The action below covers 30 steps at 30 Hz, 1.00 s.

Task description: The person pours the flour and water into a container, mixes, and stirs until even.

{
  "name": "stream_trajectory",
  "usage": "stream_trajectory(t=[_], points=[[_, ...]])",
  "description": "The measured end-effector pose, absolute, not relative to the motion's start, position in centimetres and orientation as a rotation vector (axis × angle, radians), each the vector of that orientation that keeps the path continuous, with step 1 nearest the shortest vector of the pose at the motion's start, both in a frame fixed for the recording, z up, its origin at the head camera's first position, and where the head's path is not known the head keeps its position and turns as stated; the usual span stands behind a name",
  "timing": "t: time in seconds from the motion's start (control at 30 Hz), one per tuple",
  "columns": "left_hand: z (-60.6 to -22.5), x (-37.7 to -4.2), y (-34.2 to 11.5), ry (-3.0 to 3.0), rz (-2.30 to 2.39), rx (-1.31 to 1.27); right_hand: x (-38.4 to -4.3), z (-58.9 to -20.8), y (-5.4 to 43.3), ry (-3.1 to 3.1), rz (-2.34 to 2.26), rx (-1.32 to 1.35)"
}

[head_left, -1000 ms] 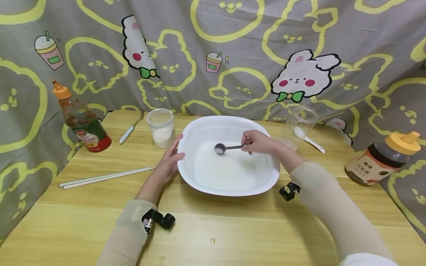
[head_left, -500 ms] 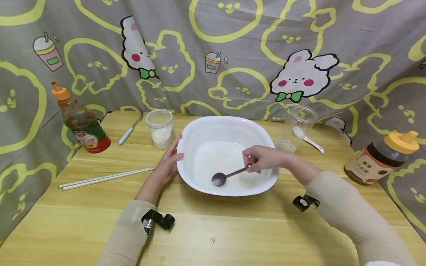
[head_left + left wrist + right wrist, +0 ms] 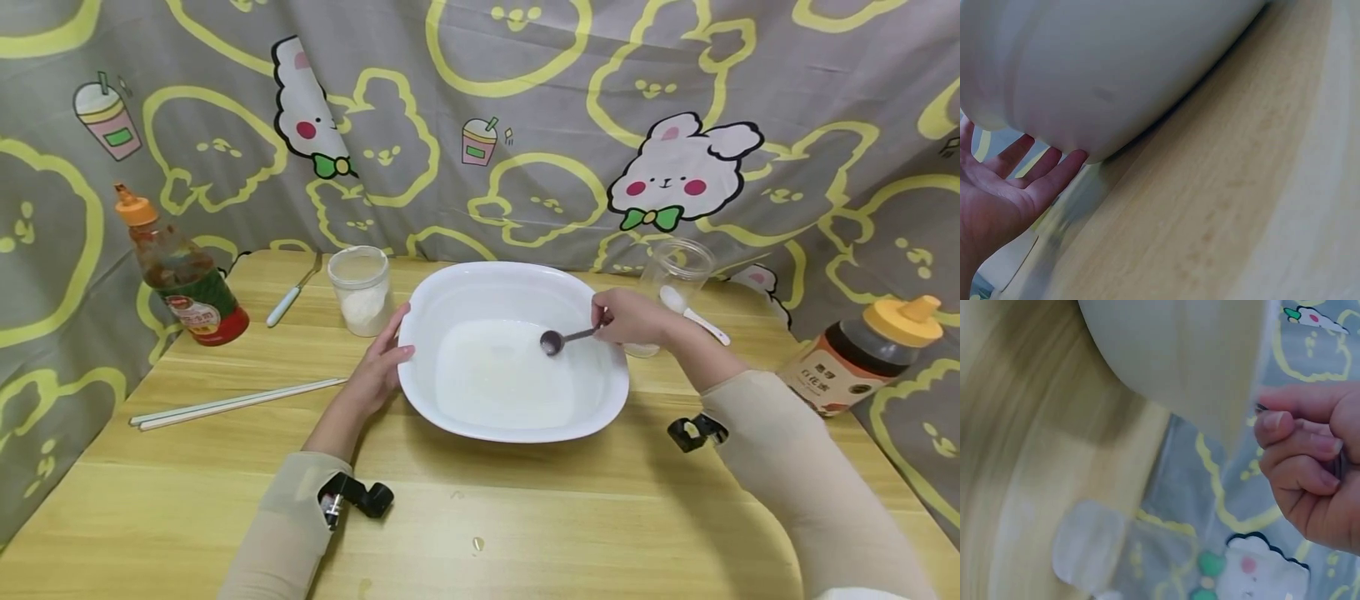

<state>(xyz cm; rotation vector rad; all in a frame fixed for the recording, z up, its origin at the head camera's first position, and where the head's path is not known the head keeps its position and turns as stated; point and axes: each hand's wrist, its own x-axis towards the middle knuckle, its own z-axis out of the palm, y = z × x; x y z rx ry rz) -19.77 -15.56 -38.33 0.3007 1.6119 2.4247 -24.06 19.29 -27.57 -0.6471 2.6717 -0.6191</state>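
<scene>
A white oval basin [image 3: 480, 421] stands mid-table with whitish, milky contents across its bottom. My left hand [image 3: 375, 371] holds its left rim, thumb over the edge; in the left wrist view the fingers [image 3: 1057, 178] touch the outer wall. With my right hand [image 3: 633, 318] I pinch the handle of a dark round measuring spoon [image 3: 552, 342], its bowl above the right part of the basin with a little white stuff in it. In the right wrist view that hand [image 3: 1310, 456] has curled fingers beside the basin wall, and the spoon is almost wholly hidden.
A jar of white powder [image 3: 363, 296], a pale-handled tool [image 3: 285, 304], chopsticks [image 3: 240, 402] and a red sauce bottle [image 3: 191, 287] are to the left. A clear jar [image 3: 678, 262], white spoon [image 3: 705, 325] and honey bottle [image 3: 855, 358] are to the right. A patterned curtain [image 3: 540, 108] hangs behind.
The measuring spoon in my right hand went from the basin's middle to its near side, then up and right toward the right rim. My left hand stayed on the left rim.
</scene>
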Motion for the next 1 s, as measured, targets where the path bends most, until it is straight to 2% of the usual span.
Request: stream_trajectory(t=[0.13, 0.3, 0.6, 0.8, 1.0], points=[[-38.2, -19.8, -15.5, 1.606, 2.428, 0.296, -25.0, -28.6, 17.6, 2.691, -0.705, -0.558], [-38.2, -19.7, -15.5, 1.611, 2.429, 0.29, -25.3, -30.0, 14.9, 2.626, -0.878, -0.581], [-38.4, -19.8, -15.5, 1.599, 2.439, 0.307, -23.7, -31.6, 11.6, 2.355, -1.064, -0.673], [-38.5, -19.9, -15.5, 1.608, 2.434, 0.3, -21.8, -31.2, 12.4, 2.209, -0.991, -0.789], [-38.3, -19.8, -15.5, 1.623, 2.425, 0.269, -21.0, -29.5, 15.5, 2.135, -0.886, -0.893]])
